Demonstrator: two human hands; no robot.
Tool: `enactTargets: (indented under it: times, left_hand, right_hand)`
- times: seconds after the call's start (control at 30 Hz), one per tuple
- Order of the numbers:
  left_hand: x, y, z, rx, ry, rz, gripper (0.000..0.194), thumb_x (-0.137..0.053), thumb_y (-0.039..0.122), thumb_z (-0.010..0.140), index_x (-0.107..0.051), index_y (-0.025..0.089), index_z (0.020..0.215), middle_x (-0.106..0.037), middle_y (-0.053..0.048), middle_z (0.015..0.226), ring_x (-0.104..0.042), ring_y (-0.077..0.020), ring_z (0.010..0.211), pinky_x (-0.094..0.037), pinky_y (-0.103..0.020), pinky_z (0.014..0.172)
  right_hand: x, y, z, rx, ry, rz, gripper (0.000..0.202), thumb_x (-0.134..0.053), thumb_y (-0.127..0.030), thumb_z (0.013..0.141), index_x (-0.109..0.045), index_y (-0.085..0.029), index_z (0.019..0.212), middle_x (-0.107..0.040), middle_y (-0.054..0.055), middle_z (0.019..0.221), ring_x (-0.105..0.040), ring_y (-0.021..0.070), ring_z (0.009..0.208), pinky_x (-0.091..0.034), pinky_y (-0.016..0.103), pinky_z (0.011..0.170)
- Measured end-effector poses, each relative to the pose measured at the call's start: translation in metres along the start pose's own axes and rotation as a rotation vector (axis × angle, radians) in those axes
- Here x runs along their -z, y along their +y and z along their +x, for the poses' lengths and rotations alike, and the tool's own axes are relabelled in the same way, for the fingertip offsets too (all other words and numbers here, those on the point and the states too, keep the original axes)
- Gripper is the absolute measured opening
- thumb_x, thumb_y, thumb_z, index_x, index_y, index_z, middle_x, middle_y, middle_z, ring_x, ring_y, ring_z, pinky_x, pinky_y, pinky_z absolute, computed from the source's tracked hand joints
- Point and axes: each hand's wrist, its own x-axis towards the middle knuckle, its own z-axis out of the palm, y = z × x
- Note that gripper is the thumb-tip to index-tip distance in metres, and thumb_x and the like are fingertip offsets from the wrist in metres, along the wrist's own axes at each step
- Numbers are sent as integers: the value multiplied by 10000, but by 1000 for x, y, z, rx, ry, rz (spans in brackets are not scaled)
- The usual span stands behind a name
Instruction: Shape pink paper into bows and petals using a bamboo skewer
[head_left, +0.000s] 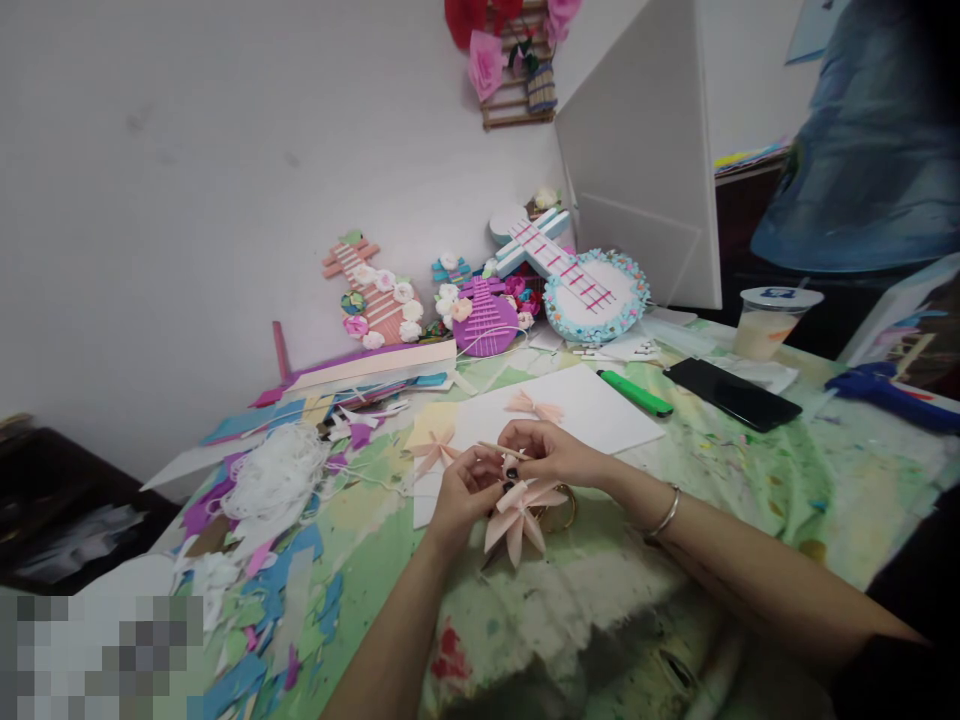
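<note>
My left hand (471,492) and my right hand (551,455) meet over the front of the table, fingers pinched close together. Between them is a small peach paper piece, mostly covered by the fingers. A thin pale stick (501,451) runs across the top of the fingertips, by my right hand. Just below the fingers is a peach paper flower (517,525) with pointed petals; whether the fingers touch it I cannot tell. Gold scissor handles (562,508) show beside it, partly hidden. Two more folded peach paper pieces (436,453) lie on a white sheet (622,425).
Paper scraps (277,580) and a tangle of white string (277,475) cover the left side. Decorated paper instruments (486,325) lean at the wall. On the right are a green marker (636,393), a black phone (733,393), a lidded cup (772,325) and a blue tool (892,395).
</note>
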Motion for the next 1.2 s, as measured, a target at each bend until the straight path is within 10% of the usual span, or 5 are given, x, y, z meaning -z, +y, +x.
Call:
enactTargets:
  times: [0.73, 1.2]
  left_hand:
    - [0, 10, 5, -115, 231, -32, 255, -794, 147, 518, -609, 143, 693, -648, 13, 652, -593, -94, 605, -462, -177, 573]
    - [3, 2, 6, -101, 173, -22, 293, -791, 189, 577, -617, 147, 810, -651, 2, 737, -598, -93, 653, -469, -191, 619]
  right_hand:
    - [7, 1, 1, -138, 75, -45, 300, -735, -339, 635, -629, -111, 798, -603, -8, 686, -484, 64, 544, -329, 174, 498]
    - [8, 2, 0, -67, 85, -152, 328, -663, -430, 727, -581, -120, 791, -543, -21, 662, -449, 68, 569, -319, 175, 511]
